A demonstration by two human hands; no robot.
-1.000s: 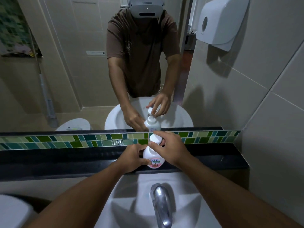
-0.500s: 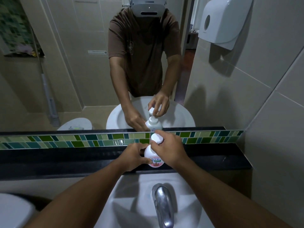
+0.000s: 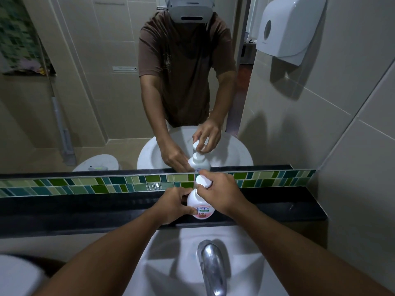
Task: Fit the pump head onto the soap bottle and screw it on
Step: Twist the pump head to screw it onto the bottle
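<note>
A white soap bottle (image 3: pixel 197 202) with a pink label stands upright on the black ledge (image 3: pixel 85 210) behind the sink. My left hand (image 3: pixel 174 205) grips the bottle's left side. The white pump head (image 3: pixel 202 181) sits on top of the bottle's neck, and my right hand (image 3: pixel 220 192) is closed around it from the right, fingers wrapped over its collar. The joint between pump and neck is hidden by my fingers. The mirror above repeats both hands and the bottle.
A chrome tap (image 3: pixel 211 265) rises from the white sink (image 3: pixel 171 253) just below the bottle. A green mosaic tile strip (image 3: pixel 106 184) runs behind the ledge. A white paper dispenser (image 3: pixel 288 28) hangs on the right wall. A white rounded object (image 3: pixel 15 274) sits at bottom left.
My right hand has shifted its grip slightly around the pump head while the left keeps the bottle still. The bottle stays in the same place on the ledge.
</note>
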